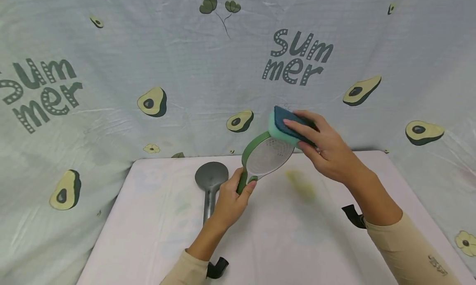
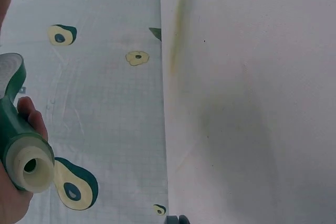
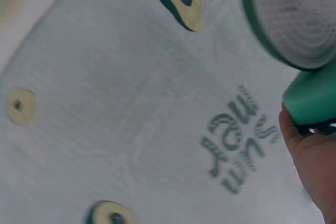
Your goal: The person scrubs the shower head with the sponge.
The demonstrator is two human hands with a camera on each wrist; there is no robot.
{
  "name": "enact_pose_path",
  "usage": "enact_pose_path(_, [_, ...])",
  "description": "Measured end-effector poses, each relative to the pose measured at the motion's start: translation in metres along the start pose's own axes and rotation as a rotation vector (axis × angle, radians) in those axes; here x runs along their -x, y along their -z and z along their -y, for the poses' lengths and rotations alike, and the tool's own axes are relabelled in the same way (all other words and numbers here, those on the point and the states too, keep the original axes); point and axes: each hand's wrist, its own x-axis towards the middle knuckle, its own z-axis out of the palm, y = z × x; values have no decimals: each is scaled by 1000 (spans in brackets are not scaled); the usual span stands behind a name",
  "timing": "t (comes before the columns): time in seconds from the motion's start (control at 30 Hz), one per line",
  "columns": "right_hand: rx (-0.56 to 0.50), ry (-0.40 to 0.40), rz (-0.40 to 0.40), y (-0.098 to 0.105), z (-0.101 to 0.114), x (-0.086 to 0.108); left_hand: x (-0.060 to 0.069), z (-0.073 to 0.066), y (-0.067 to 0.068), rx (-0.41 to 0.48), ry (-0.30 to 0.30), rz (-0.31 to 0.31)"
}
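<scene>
My left hand [image 1: 229, 202] grips the handle of a green shower head [image 1: 268, 155], whose pale, dotted spray face is turned up. In the left wrist view the hollow white end of the shower head's handle [image 2: 32, 167] points at the camera. A sponge [image 1: 284, 128], light green with a dark blue scouring side, is pinched between the thumb and fingers of my right hand [image 1: 327, 148]. It touches or nearly touches the upper right rim of the shower head; the contact is partly hidden. The right wrist view shows the sponge [image 3: 315, 98] just below the round face.
On the table [image 1: 156, 219], left of my left forearm, lies a grey shower head [image 1: 212, 175], its handle partly hidden. A yellow stain [image 1: 301, 185] marks the tabletop. Behind it hangs a sheet [image 1: 193, 70] printed with avocados. Black straps [image 1: 354, 216] show beside both forearms.
</scene>
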Motion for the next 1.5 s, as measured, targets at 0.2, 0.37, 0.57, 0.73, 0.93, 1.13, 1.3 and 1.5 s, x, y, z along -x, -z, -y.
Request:
enact_pose_path(0.2, [309,263,132,-6,27,-20,0,3,1,-114,23,-10])
enact_pose_path(0.37, [507,381,213,-28,43,-9,-1,2,0,-134,97,28])
enact_pose_path(0.57, [593,448,203,-41,39,1,-6,-2,-1,-111,160,27])
enact_pose_path(0.73, [534,391,108,-25,21,-6,-8,-5,0,-90,205,12])
enact_pose_path(0.93, [346,271,22,-2,-3,-15,-8,-8,0,-36,280,20])
enact_pose_path(1.13, [395,362,7,-20,8,-13,-8,-9,0,-30,277,27])
enact_pose_path(1.3, [458,410,50,-53,23,2,-7,-11,-1,-15,258,1])
enact_pose_path(1.5, [435,390,31,-84,37,21,-7,-13,-2,100,255,1])
